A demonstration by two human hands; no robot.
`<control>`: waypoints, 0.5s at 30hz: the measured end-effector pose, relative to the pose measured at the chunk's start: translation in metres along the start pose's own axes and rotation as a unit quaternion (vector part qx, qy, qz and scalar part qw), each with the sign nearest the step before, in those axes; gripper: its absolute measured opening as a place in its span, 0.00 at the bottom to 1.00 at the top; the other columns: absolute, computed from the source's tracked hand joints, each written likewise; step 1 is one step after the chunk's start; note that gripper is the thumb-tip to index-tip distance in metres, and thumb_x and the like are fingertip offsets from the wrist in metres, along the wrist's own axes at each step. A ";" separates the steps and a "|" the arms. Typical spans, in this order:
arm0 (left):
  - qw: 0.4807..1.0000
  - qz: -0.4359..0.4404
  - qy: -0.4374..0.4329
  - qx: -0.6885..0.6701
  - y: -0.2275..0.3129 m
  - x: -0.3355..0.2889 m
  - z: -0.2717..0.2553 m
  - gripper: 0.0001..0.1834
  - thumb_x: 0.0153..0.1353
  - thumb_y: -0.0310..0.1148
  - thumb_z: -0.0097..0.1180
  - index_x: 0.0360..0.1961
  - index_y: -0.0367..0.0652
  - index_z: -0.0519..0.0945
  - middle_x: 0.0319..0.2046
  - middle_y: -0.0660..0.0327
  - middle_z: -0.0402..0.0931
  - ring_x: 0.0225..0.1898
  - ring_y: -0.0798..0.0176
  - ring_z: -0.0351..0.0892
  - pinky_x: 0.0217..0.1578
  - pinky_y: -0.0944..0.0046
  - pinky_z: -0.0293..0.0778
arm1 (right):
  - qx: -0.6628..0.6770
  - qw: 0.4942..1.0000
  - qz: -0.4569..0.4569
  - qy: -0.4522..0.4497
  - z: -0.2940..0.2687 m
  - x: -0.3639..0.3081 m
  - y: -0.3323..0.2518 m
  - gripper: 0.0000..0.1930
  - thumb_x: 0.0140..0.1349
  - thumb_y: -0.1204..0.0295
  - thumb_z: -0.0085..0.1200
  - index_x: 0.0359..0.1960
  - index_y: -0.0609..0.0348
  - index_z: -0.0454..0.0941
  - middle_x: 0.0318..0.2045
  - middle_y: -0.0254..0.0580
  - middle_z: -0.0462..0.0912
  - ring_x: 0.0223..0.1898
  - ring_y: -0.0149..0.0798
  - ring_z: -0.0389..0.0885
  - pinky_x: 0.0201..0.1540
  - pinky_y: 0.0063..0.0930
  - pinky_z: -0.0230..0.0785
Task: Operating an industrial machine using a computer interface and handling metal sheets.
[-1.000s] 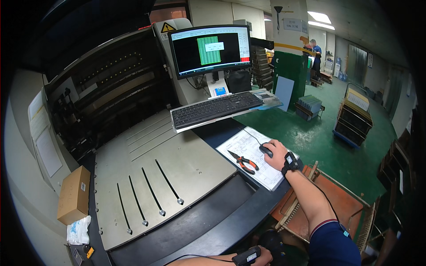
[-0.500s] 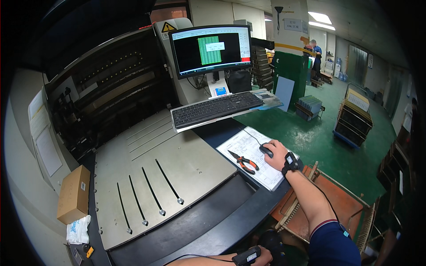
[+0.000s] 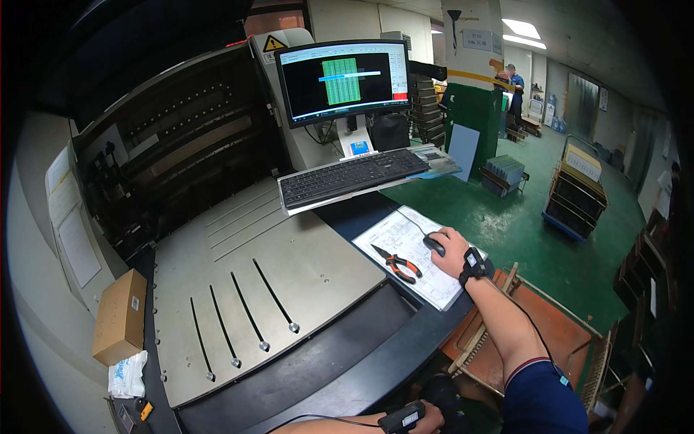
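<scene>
My right hand [image 3: 452, 252] rests over a black computer mouse [image 3: 434, 244], its fingers curved around it. The mouse stands on a printed sheet [image 3: 426, 281] that lies on the dark ledge. Just left of it on the same sheet is a pair of pliers [image 3: 397, 263] with orange and black handles. Low in the picture, by my lap, is my left hand [image 3: 429, 418]; its fingers are mostly hidden, so its grip does not show. A monitor [image 3: 345, 82] displays a green panel drawing with a small window over it. Below it, a black keyboard [image 3: 354, 178] sits on a tilted tray.
A metal machine bed [image 3: 289, 253] with several slots and round pins fills the left. A cardboard box [image 3: 119, 317], a white plastic bag [image 3: 128, 375] and a yellow-black tool [image 3: 146, 410] lie along its left side. An orange-topped cart [image 3: 546, 325] stands at right. A co-worker [image 3: 515, 94] stands far back.
On the monitor, the small white window has given way to a wider, partly blue bar across the green drawing. Both my hands stay in place.
</scene>
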State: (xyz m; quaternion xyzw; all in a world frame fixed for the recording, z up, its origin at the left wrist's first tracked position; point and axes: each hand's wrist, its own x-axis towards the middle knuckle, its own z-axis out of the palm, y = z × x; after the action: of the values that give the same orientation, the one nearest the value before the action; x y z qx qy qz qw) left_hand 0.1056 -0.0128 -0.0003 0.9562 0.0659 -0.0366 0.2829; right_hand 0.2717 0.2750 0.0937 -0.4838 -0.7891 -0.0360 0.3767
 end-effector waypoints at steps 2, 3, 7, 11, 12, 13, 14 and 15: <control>0.999 -0.034 0.003 0.007 0.014 -0.003 -0.016 0.16 0.62 0.41 0.51 0.24 0.46 0.83 0.19 0.52 0.79 0.22 0.49 0.81 0.23 0.48 0.77 | -0.001 1.000 0.001 -0.001 0.001 0.000 0.000 0.19 0.49 0.69 0.58 0.46 0.52 0.81 0.46 0.46 0.76 0.47 0.50 0.76 0.52 0.42 0.70; 0.997 -0.065 -0.029 0.010 0.019 -0.003 -0.023 0.15 0.62 0.41 0.51 0.25 0.45 0.83 0.22 0.51 0.80 0.25 0.48 0.82 0.26 0.49 0.78 | -0.009 1.000 0.004 -0.002 0.002 0.000 0.001 0.19 0.50 0.68 0.59 0.47 0.53 0.80 0.47 0.47 0.76 0.47 0.51 0.76 0.52 0.42 0.70; 0.987 -0.123 -0.100 0.005 0.015 0.003 -0.014 0.14 0.62 0.41 0.51 0.28 0.46 0.84 0.25 0.52 0.82 0.29 0.47 0.82 0.30 0.49 0.78 | -0.019 1.000 0.007 -0.009 0.002 0.001 -0.002 0.19 0.53 0.68 0.59 0.49 0.53 0.79 0.49 0.49 0.75 0.49 0.52 0.76 0.52 0.43 0.69; 0.996 -0.081 -0.030 0.018 0.012 -0.002 -0.009 0.14 0.62 0.40 0.51 0.25 0.47 0.84 0.21 0.54 0.80 0.24 0.48 0.82 0.23 0.49 0.78 | -0.022 1.000 0.010 -0.013 0.002 0.001 -0.001 0.20 0.54 0.67 0.59 0.50 0.53 0.79 0.50 0.49 0.75 0.50 0.52 0.76 0.53 0.43 0.68; 0.997 -0.074 -0.022 0.001 0.008 -0.002 -0.006 0.14 0.62 0.41 0.52 0.24 0.48 0.83 0.19 0.55 0.80 0.22 0.49 0.81 0.21 0.49 0.77 | -0.022 1.000 0.012 -0.014 0.002 0.001 -0.001 0.20 0.54 0.67 0.59 0.50 0.53 0.79 0.50 0.49 0.75 0.50 0.52 0.75 0.53 0.43 0.68; 0.997 -0.067 -0.013 -0.017 0.008 -0.002 -0.007 0.14 0.62 0.41 0.52 0.24 0.49 0.83 0.18 0.56 0.79 0.20 0.49 0.80 0.19 0.49 0.76 | -0.023 1.000 0.013 -0.016 0.002 0.001 -0.002 0.20 0.54 0.67 0.59 0.50 0.53 0.78 0.51 0.49 0.74 0.50 0.52 0.75 0.54 0.43 0.68; 0.997 -0.067 -0.013 -0.017 0.007 -0.002 -0.007 0.14 0.62 0.41 0.52 0.24 0.49 0.83 0.18 0.56 0.79 0.20 0.49 0.80 0.19 0.49 0.76 | -0.023 1.000 0.013 -0.016 0.002 0.001 -0.002 0.20 0.54 0.67 0.59 0.50 0.53 0.78 0.51 0.49 0.74 0.50 0.52 0.75 0.54 0.43 0.68; 0.999 -0.037 0.021 -0.021 0.006 -0.002 -0.008 0.14 0.62 0.41 0.52 0.22 0.49 0.83 0.17 0.56 0.78 0.19 0.49 0.80 0.19 0.48 0.75 | -0.024 0.999 0.016 -0.017 0.002 0.001 -0.002 0.20 0.55 0.67 0.58 0.51 0.53 0.78 0.51 0.49 0.74 0.51 0.52 0.75 0.54 0.43 0.67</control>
State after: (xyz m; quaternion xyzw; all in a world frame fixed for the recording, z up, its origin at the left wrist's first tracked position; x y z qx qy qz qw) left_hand 0.1049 -0.0140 0.0102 0.9476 0.1081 -0.0258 0.2995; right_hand 0.2688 0.2758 0.0935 -0.5059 -0.7865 -0.0403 0.3519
